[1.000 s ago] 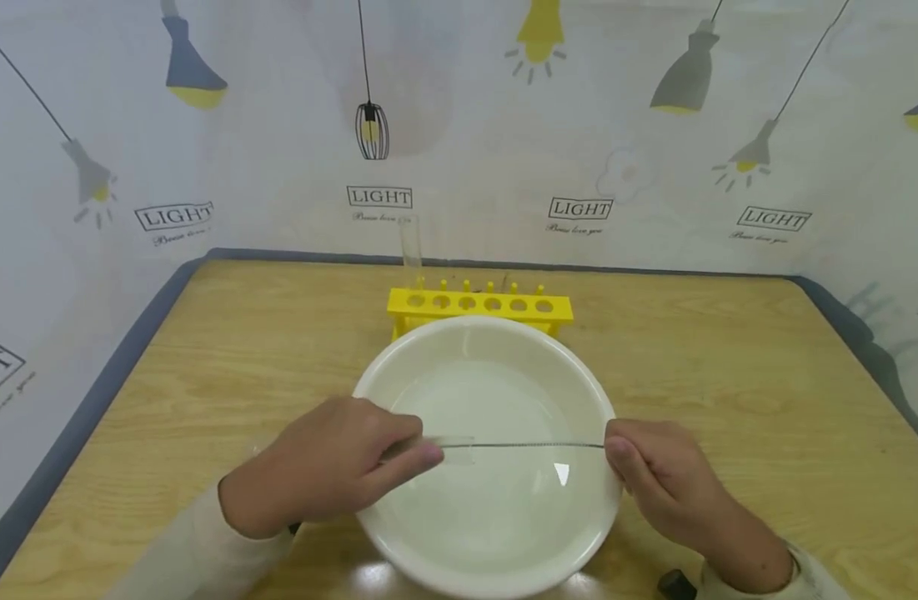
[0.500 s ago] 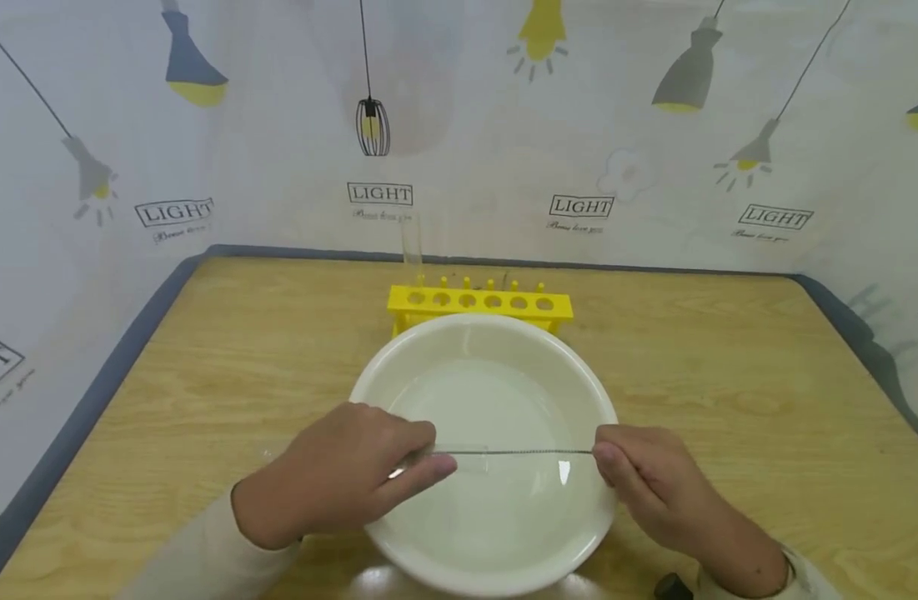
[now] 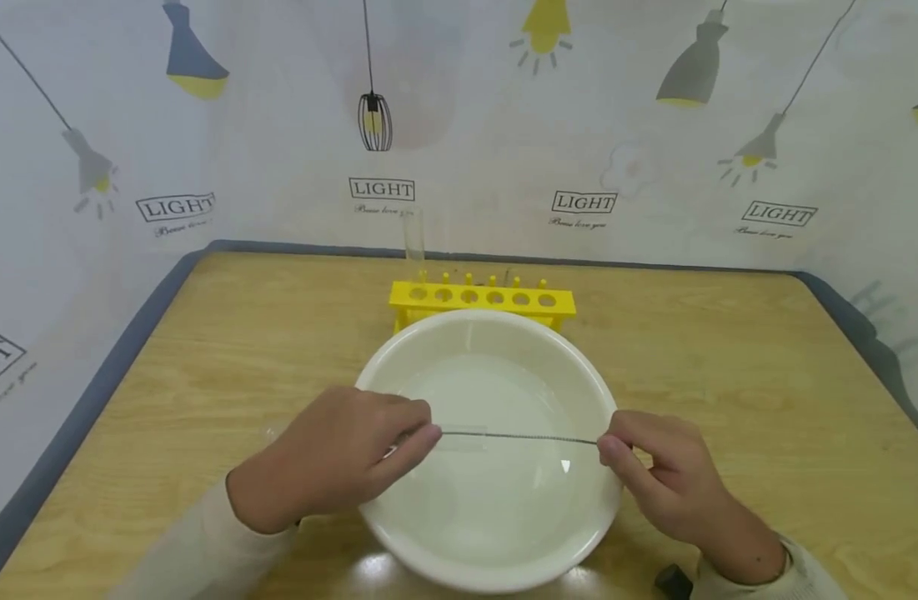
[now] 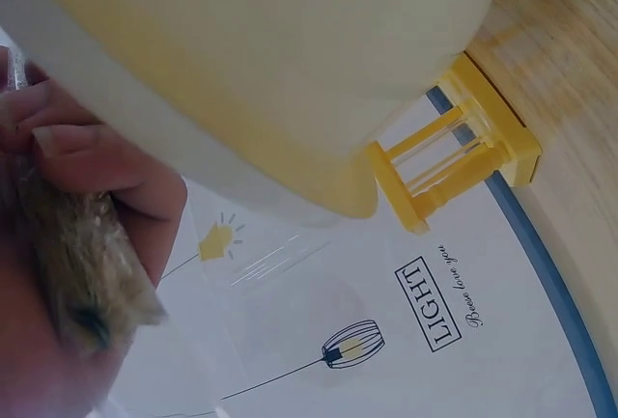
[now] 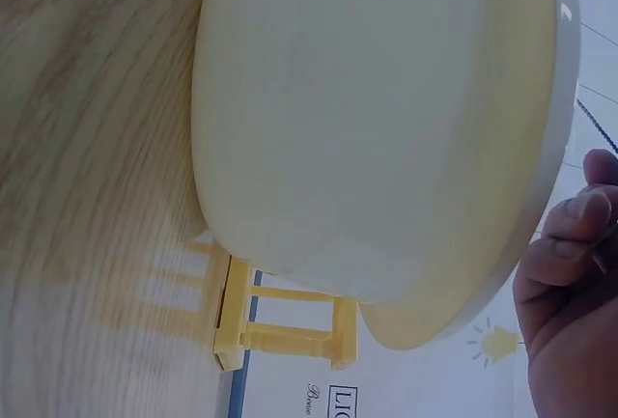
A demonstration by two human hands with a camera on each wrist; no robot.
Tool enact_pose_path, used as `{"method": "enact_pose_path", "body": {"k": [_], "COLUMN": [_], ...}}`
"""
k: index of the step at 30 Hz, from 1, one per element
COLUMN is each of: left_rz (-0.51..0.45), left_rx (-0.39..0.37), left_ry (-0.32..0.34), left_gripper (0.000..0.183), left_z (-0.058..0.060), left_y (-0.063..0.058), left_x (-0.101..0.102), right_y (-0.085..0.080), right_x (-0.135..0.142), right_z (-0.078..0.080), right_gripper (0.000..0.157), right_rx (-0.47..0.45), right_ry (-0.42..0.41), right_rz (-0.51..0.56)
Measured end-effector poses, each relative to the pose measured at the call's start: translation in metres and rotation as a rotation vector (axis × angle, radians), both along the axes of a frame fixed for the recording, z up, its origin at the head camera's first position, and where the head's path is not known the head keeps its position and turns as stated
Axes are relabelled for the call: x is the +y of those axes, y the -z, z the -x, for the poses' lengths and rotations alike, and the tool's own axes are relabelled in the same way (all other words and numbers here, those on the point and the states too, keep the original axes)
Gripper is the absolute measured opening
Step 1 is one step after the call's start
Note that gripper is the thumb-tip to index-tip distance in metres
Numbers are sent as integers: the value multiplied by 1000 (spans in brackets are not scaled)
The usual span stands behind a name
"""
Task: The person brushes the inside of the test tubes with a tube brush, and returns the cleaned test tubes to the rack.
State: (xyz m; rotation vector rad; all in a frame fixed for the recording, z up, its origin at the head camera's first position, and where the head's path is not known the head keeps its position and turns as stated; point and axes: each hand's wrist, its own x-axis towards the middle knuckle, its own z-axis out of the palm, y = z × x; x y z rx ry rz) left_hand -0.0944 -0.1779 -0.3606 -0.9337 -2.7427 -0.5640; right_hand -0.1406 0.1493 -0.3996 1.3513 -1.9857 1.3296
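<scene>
Over a white basin [image 3: 489,533] of water, my left hand [image 3: 338,454] grips a clear test tube [image 3: 469,446] held sideways, its mouth pointing right. My right hand [image 3: 664,475] pinches the twisted wire handle of a test tube brush [image 3: 537,437] near the basin's right rim. The wire runs into the tube's mouth. In the left wrist view, brownish brush bristles [image 4: 87,264] show inside the tube beside the curled fingers. Most of the tube is hidden by the left hand in the head view. The right wrist view shows the right hand [image 5: 575,273] beside the rim.
Behind the basin stands a yellow test tube rack [image 3: 481,298], with an upright clear test tube [image 3: 414,250] in its leftmost hole. A dark object [image 3: 673,582] lies by the right sleeve. The wooden table [image 3: 729,350] meets a printed curtain [image 3: 489,125] at the back.
The right hand has come closer to the tube's mouth, then backed off slightly, so less wire shows than a second ago. Both hands are now slightly higher over the basin.
</scene>
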Motion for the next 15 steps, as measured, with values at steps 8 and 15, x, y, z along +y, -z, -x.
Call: {"method": "enact_pose_path", "body": {"k": [8,15], "left_rz": [-1,20], "left_rx": [48,187], "left_ry": [-12,-21], "left_gripper": [32,31], "left_z": [1,4], "left_y": [3,4], "left_x": [0,-1], "right_y": [0,-10], "right_x": [2,4], "right_z": [-1,-7], "right_gripper": [35,44], "right_rx": [-107,-382], "right_ry": [26,92], "right_rz": [24,-83]}}
